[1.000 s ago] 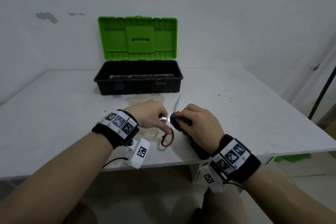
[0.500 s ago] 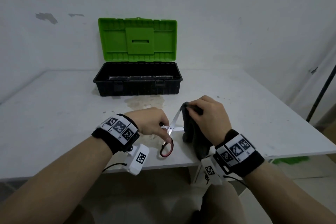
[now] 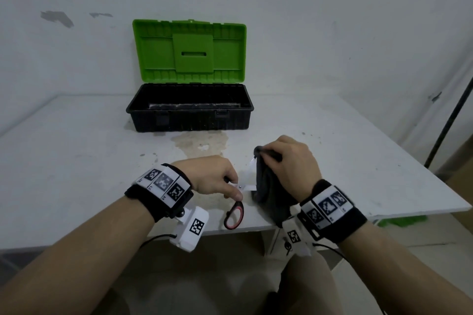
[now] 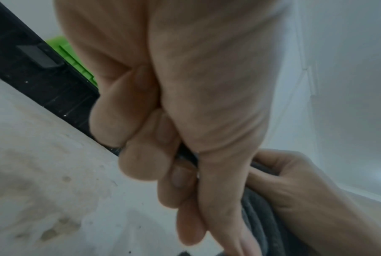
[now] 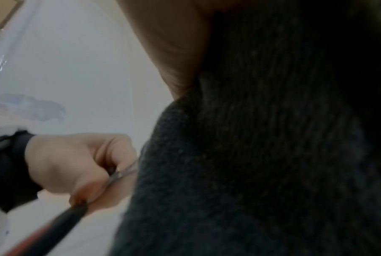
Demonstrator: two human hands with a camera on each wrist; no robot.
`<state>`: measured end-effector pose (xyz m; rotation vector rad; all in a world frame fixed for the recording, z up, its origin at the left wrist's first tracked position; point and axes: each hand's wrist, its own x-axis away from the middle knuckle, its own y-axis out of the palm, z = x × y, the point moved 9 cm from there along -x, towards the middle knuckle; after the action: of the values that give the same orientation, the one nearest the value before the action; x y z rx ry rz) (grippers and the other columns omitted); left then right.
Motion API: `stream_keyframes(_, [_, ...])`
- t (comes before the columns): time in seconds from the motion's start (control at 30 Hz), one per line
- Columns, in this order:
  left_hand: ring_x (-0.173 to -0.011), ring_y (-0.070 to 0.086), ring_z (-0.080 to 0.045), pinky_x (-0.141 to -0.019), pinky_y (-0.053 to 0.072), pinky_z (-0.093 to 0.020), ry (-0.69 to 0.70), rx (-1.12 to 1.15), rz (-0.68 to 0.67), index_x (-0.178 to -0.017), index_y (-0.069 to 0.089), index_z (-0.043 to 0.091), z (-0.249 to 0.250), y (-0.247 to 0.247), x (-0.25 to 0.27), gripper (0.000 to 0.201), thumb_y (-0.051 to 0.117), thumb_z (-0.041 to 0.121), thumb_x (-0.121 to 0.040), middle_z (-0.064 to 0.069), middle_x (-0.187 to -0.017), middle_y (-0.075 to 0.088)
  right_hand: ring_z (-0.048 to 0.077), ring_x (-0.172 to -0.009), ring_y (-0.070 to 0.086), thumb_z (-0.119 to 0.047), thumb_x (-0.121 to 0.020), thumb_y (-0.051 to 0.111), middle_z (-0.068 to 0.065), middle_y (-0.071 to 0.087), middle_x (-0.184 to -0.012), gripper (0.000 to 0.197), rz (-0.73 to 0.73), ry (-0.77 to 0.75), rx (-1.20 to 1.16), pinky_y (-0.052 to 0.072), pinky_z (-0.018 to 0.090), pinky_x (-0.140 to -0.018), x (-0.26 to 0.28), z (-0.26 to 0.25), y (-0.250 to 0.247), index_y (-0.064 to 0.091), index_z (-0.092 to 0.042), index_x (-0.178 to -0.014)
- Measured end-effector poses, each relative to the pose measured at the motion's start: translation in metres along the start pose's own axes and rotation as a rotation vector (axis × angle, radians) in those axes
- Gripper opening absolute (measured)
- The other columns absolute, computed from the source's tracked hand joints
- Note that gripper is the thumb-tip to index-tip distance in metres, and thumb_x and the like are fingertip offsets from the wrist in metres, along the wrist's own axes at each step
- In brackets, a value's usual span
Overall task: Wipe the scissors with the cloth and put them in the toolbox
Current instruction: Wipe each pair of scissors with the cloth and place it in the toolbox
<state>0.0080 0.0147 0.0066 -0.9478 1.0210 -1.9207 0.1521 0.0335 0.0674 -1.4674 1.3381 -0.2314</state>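
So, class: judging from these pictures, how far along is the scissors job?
Done: the toolbox stands open. In hand: the left hand grips the scissors while the right hand pinches the dark cloth around a blade. Left: finishing the wipe and placing the scissors in the toolbox.

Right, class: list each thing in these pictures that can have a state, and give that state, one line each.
toolbox: open, lid upright, on the table.
scissors: blades apart, held above the table, not yet in the toolbox.
cloth: bunched, wrapped over one blade.
left hand: grips the scissors near the pivot.
right hand: pinches the cloth round the blade.
table: stained in front of the toolbox.
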Motion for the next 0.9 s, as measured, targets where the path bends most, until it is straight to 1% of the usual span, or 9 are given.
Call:
stream_keyframes(0.1, [-0.055, 0.048, -0.011, -0.059, 0.04, -0.03, -0.034, 0.019, 0.036, -0.074, 0.072, 0.02, -0.006, -0.004, 0.001, 0.038, 0.069, 0.057, -0.085, 0.006, -0.06, 0.058, 0.012, -0.076, 0.06, -0.03, -0.088, 0.066, -0.011, 0.061, -0.086, 0.013, 0.062, -0.06, -0.042, 0.052, 0.034, -0.067, 0.005, -0.007, -0.012, 0.075, -0.024, -0.095])
stream_keyframes(0.2, [-0.06, 0.056, -0.011, -0.063, 0.046, -0.031, -0.022, 0.029, 0.047, -0.073, 0.072, 0.022, -0.006, -0.006, 0.001, 0.035, 0.069, 0.055, -0.085, 0.006, -0.064, 0.064, 0.013, -0.075, 0.06, -0.031, -0.088, 0.066, -0.009, 0.062, -0.089, 0.014, -0.057, -0.211, -0.038, 0.053, 0.036, -0.063, 0.024, -0.037, 0.0, 0.073, -0.025, -0.098])
stream_keyframes(0.27, [-0.061, 0.057, -0.009, -0.064, 0.046, -0.028, 0.002, 0.032, 0.038, -0.075, 0.073, 0.028, -0.001, -0.006, -0.001, 0.026, 0.071, 0.051, -0.086, 0.01, -0.064, 0.065, 0.014, -0.077, 0.061, -0.034, -0.088, 0.064, -0.009, 0.062, -0.091, 0.015, -0.141, -0.262, -0.002, 0.052, 0.037, -0.06, 0.03, -0.047, 0.013, 0.072, -0.028, -0.1])
stream_keyframes(0.37, [-0.062, 0.059, -0.009, -0.062, 0.045, -0.027, 0.025, -0.013, 0.051, -0.079, 0.074, 0.025, 0.004, -0.008, -0.002, 0.027, 0.07, 0.051, -0.086, 0.01, -0.065, 0.065, 0.015, -0.079, 0.061, -0.034, -0.089, 0.063, -0.009, 0.063, -0.092, 0.015, -0.14, -0.215, 0.008, 0.052, 0.038, -0.062, 0.023, -0.039, 0.019, 0.073, -0.028, -0.099])
stream_keyframes(0.53, [-0.058, 0.052, -0.013, -0.061, 0.042, -0.031, 0.015, 0.007, 0.03, -0.072, 0.071, 0.022, -0.003, -0.001, -0.001, 0.038, 0.069, 0.057, -0.085, 0.002, -0.063, 0.061, 0.016, -0.079, 0.06, -0.032, -0.089, 0.063, -0.009, 0.062, -0.086, 0.014, 0.035, 0.023, 0.017, 0.052, 0.039, -0.067, -0.006, 0.007, -0.004, 0.074, -0.024, -0.091])
stream_keyframes(0.63, [-0.058, 0.052, -0.013, -0.061, 0.043, -0.031, -0.017, 0.02, 0.059, -0.07, 0.07, 0.023, -0.011, -0.005, 0.0, 0.039, 0.068, 0.06, -0.084, -0.003, -0.065, 0.064, 0.013, -0.075, 0.059, -0.031, -0.087, 0.066, -0.008, 0.062, -0.084, 0.013, 0.109, -0.028, -0.028, 0.052, 0.038, -0.066, -0.001, 0.001, -0.018, 0.074, -0.022, -0.091])
stream_keyframes(0.7, [-0.059, 0.054, -0.013, -0.061, 0.044, -0.032, -0.022, 0.017, 0.078, -0.07, 0.071, 0.023, -0.011, -0.008, -0.001, 0.039, 0.068, 0.06, -0.083, -0.005, -0.069, 0.068, 0.012, -0.076, 0.059, -0.031, -0.088, 0.066, -0.01, 0.062, -0.086, 0.013, 0.035, -0.124, -0.047, 0.052, 0.036, -0.066, 0.01, -0.019, -0.01, 0.074, -0.024, -0.094])
stream_keyframes(0.8, [-0.06, 0.056, -0.011, -0.061, 0.045, -0.029, -0.004, 0.0, 0.071, -0.071, 0.07, 0.023, -0.002, -0.008, -0.003, 0.035, 0.069, 0.055, -0.085, 0.004, -0.065, 0.065, 0.013, -0.077, 0.06, -0.033, -0.088, 0.065, -0.01, 0.062, -0.09, 0.015, -0.098, -0.214, -0.013, 0.052, 0.037, -0.062, 0.025, -0.04, 0.011, 0.073, -0.027, -0.098])
stream_keyframes(0.9, [-0.056, 0.053, -0.005, -0.057, 0.039, -0.024, 0.007, -0.022, 0.073, -0.072, 0.07, 0.023, 0.004, -0.007, -0.003, 0.034, 0.07, 0.054, -0.086, 0.01, -0.061, 0.061, 0.014, -0.079, 0.061, -0.033, -0.089, 0.064, -0.01, 0.063, -0.091, 0.015, -0.095, -0.168, -0.015, 0.052, 0.037, -0.064, 0.017, -0.03, 0.016, 0.074, -0.027, -0.098])
